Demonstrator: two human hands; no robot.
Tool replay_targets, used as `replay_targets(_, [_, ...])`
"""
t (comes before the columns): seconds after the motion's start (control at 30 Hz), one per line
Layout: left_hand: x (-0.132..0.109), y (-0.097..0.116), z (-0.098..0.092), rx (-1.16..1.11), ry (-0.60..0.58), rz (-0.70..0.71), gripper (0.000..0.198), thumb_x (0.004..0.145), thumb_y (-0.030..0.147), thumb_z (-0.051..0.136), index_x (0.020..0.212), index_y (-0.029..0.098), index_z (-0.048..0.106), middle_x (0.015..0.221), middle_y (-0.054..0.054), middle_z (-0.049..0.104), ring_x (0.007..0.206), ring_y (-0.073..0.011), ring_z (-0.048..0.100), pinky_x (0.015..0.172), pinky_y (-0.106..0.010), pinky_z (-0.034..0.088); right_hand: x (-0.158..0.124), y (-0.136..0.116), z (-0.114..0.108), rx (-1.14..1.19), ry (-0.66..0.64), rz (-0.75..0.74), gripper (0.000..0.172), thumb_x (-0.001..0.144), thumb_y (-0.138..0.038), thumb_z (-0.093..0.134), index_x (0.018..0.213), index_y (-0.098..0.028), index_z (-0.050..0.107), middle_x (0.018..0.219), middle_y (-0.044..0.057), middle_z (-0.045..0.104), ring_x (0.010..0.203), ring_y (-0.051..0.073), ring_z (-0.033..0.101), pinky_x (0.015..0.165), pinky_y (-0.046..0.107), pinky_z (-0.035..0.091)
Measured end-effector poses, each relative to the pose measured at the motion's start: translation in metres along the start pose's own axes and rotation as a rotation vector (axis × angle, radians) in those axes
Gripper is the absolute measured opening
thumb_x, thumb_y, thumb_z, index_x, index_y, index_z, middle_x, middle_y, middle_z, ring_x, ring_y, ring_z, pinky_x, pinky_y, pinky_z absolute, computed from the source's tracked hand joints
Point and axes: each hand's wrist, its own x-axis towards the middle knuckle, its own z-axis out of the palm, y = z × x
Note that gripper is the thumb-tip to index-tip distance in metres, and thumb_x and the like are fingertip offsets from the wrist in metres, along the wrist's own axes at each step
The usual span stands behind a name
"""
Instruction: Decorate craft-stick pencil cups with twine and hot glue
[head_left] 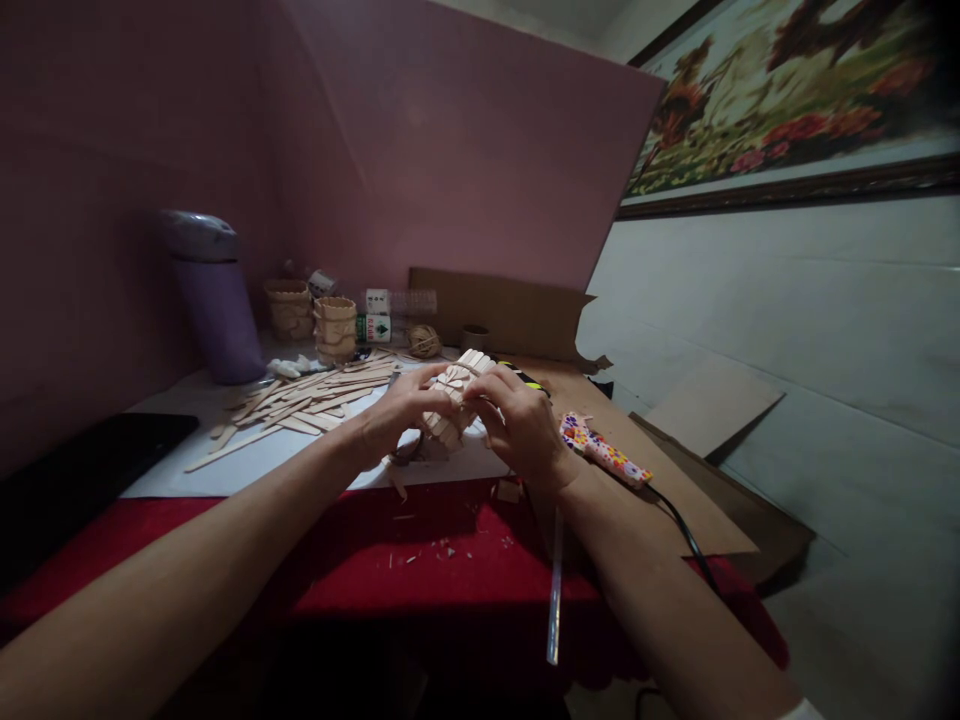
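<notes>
My left hand [401, 410] is closed around the left side of a small craft-stick cup [448, 425], which is tilted over the front of the white paper. On the cup's right side, the fingers of my right hand [517, 415] press together against the sticks. A thin cord-like band crosses the cup's wall; whether my right fingers pinch it is hidden. Left of my hands lies a loose pile of wooden craft sticks [307, 400]. A flower-patterned glue gun [604, 450] with a black cable rests to the right of my right hand.
Two similar cups [335, 332] stand behind the pile, near a purple bottle [217, 310]. A ball of twine [424, 341] and a tape roll [474, 337] sit at the back. A clear rod [555, 600] juts over the red cloth's [315, 570] front edge. Cardboard [675, 500] covers the right side.
</notes>
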Motion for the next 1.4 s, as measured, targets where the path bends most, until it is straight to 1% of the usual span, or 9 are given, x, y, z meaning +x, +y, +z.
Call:
replay_targets(0.17, [0.001, 0.0, 0.0, 0.046, 0.013, 0.036, 0.051, 0.064, 0.018, 0.065, 0.115, 0.017, 0.066, 0.092, -0.005, 0.068, 0.082, -0.0196, 0.061, 0.067, -0.027, 0.046, 0.0, 0.0, 0.001, 0.002, -0.015, -0.006, 0.01, 0.096, -0.017, 0.051, 0.09, -0.02, 0.058, 0.093, 0.007, 0.065, 0.083, 0.021, 0.062, 0.072, 0.031, 0.048])
replay_targets(0.43, [0.0, 0.001, -0.002, -0.082, -0.052, 0.003, 0.049, 0.073, 0.026, 0.065, 0.121, 0.017, 0.064, 0.099, -0.007, 0.068, 0.081, -0.0195, 0.061, 0.066, -0.028, 0.047, 0.001, 0.0, 0.0, -0.016, -0.029, -0.013, 0.013, 0.095, -0.015, 0.049, 0.088, -0.02, 0.058, 0.091, 0.007, 0.064, 0.082, 0.02, 0.061, 0.072, 0.031, 0.047])
replay_targets(0.73, [0.003, -0.004, -0.003, -0.006, -0.002, -0.004, 0.058, 0.065, 0.022, 0.072, 0.122, 0.019, 0.063, 0.097, -0.004, 0.067, 0.086, -0.0197, 0.062, 0.069, -0.027, 0.046, 0.001, -0.003, 0.0, -0.006, -0.041, -0.004, 0.013, 0.093, -0.014, 0.048, 0.087, -0.019, 0.058, 0.088, 0.009, 0.065, 0.081, 0.021, 0.061, 0.071, 0.031, 0.047])
replay_targets(0.87, [0.003, -0.003, -0.001, 0.019, 0.061, 0.023, 0.053, 0.065, 0.022, 0.071, 0.117, 0.017, 0.064, 0.099, -0.005, 0.068, 0.086, -0.0194, 0.062, 0.068, -0.026, 0.047, 0.001, -0.004, 0.001, 0.123, -0.002, 0.024, 0.013, 0.093, -0.015, 0.048, 0.091, -0.019, 0.06, 0.094, 0.009, 0.066, 0.087, 0.021, 0.062, 0.076, 0.033, 0.048])
replay_targets(0.93, [0.003, -0.002, -0.002, -0.003, 0.069, 0.031, 0.049, 0.067, 0.022, 0.068, 0.115, 0.017, 0.065, 0.096, -0.005, 0.067, 0.082, -0.0185, 0.061, 0.065, -0.026, 0.047, 0.001, -0.006, 0.002, 0.244, 0.073, 0.135, 0.012, 0.094, -0.018, 0.049, 0.095, -0.02, 0.062, 0.09, 0.007, 0.067, 0.085, 0.02, 0.062, 0.075, 0.032, 0.049])
replay_targets(1.0, [0.003, 0.001, -0.003, -0.04, 0.075, 0.024, 0.047, 0.067, 0.023, 0.065, 0.114, 0.016, 0.065, 0.094, -0.006, 0.066, 0.076, -0.0175, 0.06, 0.061, -0.025, 0.047, 0.003, -0.006, 0.003, 0.43, 0.149, 0.334, 0.016, 0.097, -0.029, 0.049, 0.097, -0.02, 0.063, 0.078, 0.003, 0.064, 0.073, 0.016, 0.062, 0.066, 0.029, 0.049])
replay_targets(1.13, [0.004, 0.006, -0.006, -0.116, 0.101, -0.009, 0.047, 0.064, 0.025, 0.065, 0.11, 0.013, 0.063, 0.09, -0.008, 0.065, 0.068, -0.0166, 0.059, 0.054, -0.026, 0.048, 0.007, -0.003, 0.004, 0.852, 0.227, 0.661, 0.045, 0.09, -0.064, 0.051, 0.092, -0.02, 0.06, 0.075, 0.001, 0.061, 0.055, 0.012, 0.059, 0.04, 0.022, 0.038])
replay_targets(1.23, [0.005, 0.01, -0.007, -0.157, 0.123, -0.017, 0.046, 0.061, 0.024, 0.067, 0.105, 0.011, 0.064, 0.087, -0.008, 0.064, 0.065, -0.0158, 0.058, 0.052, -0.026, 0.048, 0.01, 0.0, 0.003, 0.967, 0.199, 0.758, 0.054, 0.076, -0.072, 0.064, 0.087, -0.019, 0.06, 0.078, 0.001, 0.062, 0.054, 0.01, 0.059, 0.035, 0.019, 0.036])
replay_targets(1.4, [0.004, 0.014, -0.009, -0.219, 0.162, -0.036, 0.045, 0.059, 0.023, 0.066, 0.102, 0.011, 0.061, 0.082, -0.008, 0.063, 0.061, -0.0153, 0.057, 0.05, -0.026, 0.049, 0.011, 0.001, 0.003, 0.93, 0.112, 0.775, 0.048, 0.068, -0.06, 0.077, 0.082, -0.017, 0.063, 0.071, 0.0, 0.064, 0.05, 0.009, 0.053, 0.039, 0.02, 0.037])
